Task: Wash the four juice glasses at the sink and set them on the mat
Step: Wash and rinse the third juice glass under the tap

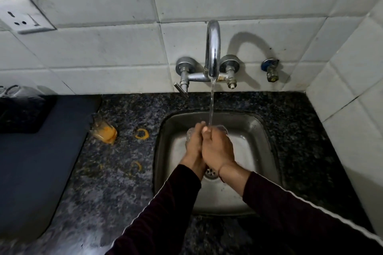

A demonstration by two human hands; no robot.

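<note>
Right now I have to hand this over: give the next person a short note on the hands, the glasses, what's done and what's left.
Left hand and right hand both hold one clear glass under the running tap, over the sink.
One dirty glass with orange residue stands on the counter left of the sink.
Two upturned glasses stand at the far left; whether on the mat is unclear.
Left: finish rinsing, set down, wash the dirty one.

A home kitchen, plainly. A small square stainless-steel sink (pixel 267 147) is sunk into a speckled dark granite counter (pixel 124 172), and a chrome wall-mounted swan-neck tap (pixel 213 51) runs water at twelve o'clock. Large pale grey wall tiles (pixel 103 47) back it, with a white wall socket plate (pixel 27 19) at ten o'clock. Orange juice rings (pixel 141 133) stain the counter at nine o'clock.
</note>
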